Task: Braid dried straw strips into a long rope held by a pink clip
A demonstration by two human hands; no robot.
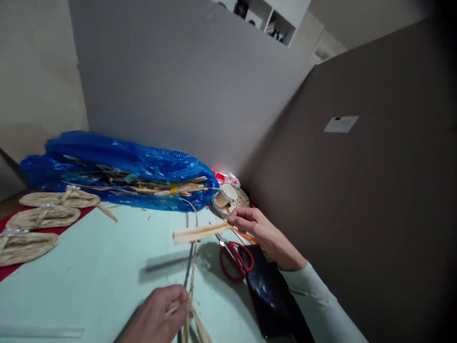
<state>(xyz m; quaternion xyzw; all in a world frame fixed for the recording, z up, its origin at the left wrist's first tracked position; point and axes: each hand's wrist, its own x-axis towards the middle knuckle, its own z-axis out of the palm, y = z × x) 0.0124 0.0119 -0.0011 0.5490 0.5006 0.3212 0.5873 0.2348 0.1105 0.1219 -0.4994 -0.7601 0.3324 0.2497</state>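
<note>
"How is the space bounded?"

"By grey walls (193, 90), behind and at the right. The near edge of the counter (103, 271) is cut off; its widest open room is found between the sandals and the left hand."

"And on it?"

"The blue bag (139, 155) is set along the back, its dried stalks (152, 187) partly hidden by folds. The black object (267, 290) is cut off below and cannot be identified. Three straw sandals (44, 216) are lined up at the left, the nearest cut off."

"The hands?"

"By the left hand (188, 302), blurred at the fingertips, the twisted cord (193, 271) is pinched low in front. By the right hand (231, 220), the flat strip (200, 232) is pinched at one end and held across the cord's line, so the crossing is hidden."

"Anything smaller?"

"Red-handled scissors (233, 259), overlapping the black object; the paper cup (225, 194), by which the basket (241, 199) is partly covered."
</note>
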